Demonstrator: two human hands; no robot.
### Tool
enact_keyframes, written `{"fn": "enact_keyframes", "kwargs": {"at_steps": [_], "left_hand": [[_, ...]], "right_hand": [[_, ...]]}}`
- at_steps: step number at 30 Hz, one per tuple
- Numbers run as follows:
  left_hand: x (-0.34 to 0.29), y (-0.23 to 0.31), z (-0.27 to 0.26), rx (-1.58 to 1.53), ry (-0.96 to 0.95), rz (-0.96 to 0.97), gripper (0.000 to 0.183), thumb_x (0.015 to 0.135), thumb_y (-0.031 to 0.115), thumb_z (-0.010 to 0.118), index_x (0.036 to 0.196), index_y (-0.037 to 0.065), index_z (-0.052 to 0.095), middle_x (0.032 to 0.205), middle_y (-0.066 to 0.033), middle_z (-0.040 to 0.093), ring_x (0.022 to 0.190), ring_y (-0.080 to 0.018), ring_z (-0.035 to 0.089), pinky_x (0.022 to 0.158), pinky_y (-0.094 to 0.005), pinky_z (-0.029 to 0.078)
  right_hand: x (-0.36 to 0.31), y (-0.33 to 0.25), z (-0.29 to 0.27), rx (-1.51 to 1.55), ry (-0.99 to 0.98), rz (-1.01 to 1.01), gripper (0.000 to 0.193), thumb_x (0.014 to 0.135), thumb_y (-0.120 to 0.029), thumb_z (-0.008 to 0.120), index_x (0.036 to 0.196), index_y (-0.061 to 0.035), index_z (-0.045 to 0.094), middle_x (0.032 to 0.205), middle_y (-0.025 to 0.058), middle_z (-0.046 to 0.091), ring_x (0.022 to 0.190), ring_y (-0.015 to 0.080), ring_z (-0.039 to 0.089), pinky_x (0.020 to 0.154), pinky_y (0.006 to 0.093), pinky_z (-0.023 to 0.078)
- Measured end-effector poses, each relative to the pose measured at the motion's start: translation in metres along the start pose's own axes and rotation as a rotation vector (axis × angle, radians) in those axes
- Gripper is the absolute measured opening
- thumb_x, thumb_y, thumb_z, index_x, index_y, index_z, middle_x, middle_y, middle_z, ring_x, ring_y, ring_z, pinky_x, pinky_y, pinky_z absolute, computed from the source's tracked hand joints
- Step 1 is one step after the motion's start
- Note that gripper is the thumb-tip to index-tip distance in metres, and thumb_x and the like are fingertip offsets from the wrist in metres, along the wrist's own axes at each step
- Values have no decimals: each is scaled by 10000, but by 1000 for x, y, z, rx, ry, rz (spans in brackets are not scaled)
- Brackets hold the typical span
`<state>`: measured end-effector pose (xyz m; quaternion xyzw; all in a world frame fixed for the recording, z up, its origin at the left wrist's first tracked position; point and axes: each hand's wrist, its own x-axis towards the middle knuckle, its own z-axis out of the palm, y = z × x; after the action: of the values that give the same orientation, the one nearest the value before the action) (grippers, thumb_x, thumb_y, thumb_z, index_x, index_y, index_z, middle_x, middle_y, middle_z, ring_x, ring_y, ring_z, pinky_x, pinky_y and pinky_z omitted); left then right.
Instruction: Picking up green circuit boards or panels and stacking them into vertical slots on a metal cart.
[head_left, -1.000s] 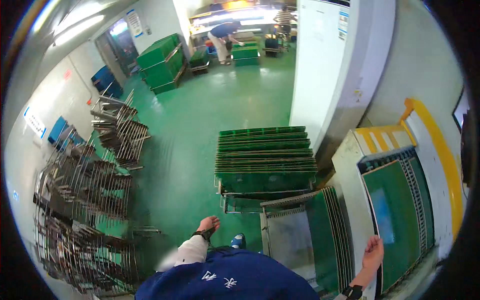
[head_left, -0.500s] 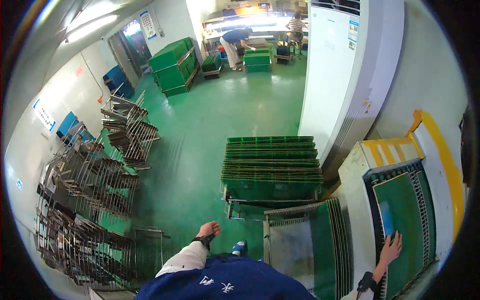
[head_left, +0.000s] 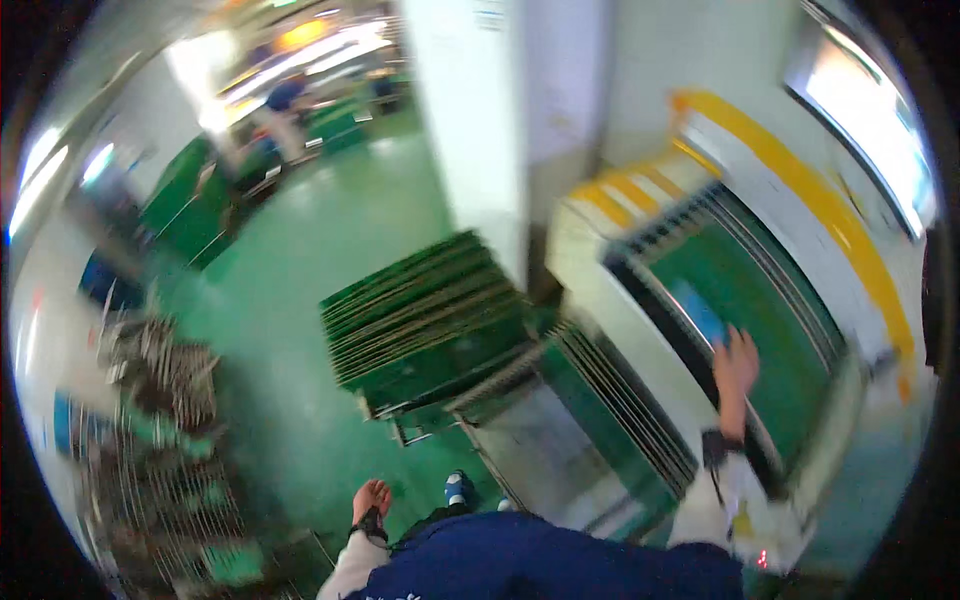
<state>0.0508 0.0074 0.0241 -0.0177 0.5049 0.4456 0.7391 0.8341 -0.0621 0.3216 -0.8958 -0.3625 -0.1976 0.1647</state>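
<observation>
My right hand rests on a flat green panel, its fingers extended and apart. The panel lies in the bed of a machine, between rows of rollers or chain. By the fingertips is a pale blue patch; I cannot tell whether it is a reflection or a thing. My left hand hangs low over the floor, fingers loosely curled and somewhat apart, with nothing visible in it. A rack of upright green panels stands beside the machine, nearest to my right forearm.
Another rack of green panels stands ahead. Metal racks crowd the left side. A tall white cabinet rises behind the panels; a lit screen is at upper right. Far off, a person bends near green stacks.
My view has swung right, so the racks and machine appear further left, and the lit screen has come into sight. My right hand stays on the green panel; my left still hangs free.
</observation>
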Motion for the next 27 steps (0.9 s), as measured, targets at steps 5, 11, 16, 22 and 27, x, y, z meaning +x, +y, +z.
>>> {"fn": "enact_keyframes", "kwargs": {"at_steps": [5, 11, 16, 22, 27], "left_hand": [[-15, 1, 16, 257, -135, -55, 157, 869, 160, 389, 729, 122, 449, 747, -17, 454, 675, -150, 406, 576, -277, 337], [-10, 25, 17, 81, -42, -151, 84, 865, 162, 460, 816, 122, 516, 788, -28, 540, 709, -164, 483, 630, -282, 399], [-17, 11, 47, 93, 315, -2, 90, 873, 166, 475, 900, 103, 533, 842, -35, 572, 755, -199, 522, 679, -299, 423], [-8, 5, 25, 105, 7, -25, 196, 931, 208, 383, 954, 55, 502, 952, -41, 558, 873, -217, 503, 759, -317, 420], [12, 28, -41, -21, -794, -78, 320, 932, 211, 413, 1169, 4, 467, 1104, -95, 540, 984, -247, 510, 849, -333, 426]], "right_hand": [[4, 14, 22, 12, -38, 156, 467, 808, -404, 591, 1231, -215, 534, 1350, 98, 443, 1258, 322, 374, 1017, 502, 283], [11, 31, 23, 72, -66, 217, 505, 793, -420, 606, 1254, -232, 524, 1377, 94, 412, 1284, 327, 333, 1036, 501, 246], [18, 37, 30, 90, -67, 220, 521, 770, -434, 618, 1242, -228, 538, 1381, 93, 405, 1285, 327, 332, 1042, 498, 232], [30, 33, 31, 44, -80, 190, 517, 769, -425, 609, 1241, -225, 538, 1370, 69, 426, 1263, 318, 370, 1035, 485, 279], [28, 43, 36, 9, -19, 25, 504, 810, -425, 591, 1258, -207, 516, 1317, 101, 481, 1185, 309, 467, 968, 435, 389]]}}
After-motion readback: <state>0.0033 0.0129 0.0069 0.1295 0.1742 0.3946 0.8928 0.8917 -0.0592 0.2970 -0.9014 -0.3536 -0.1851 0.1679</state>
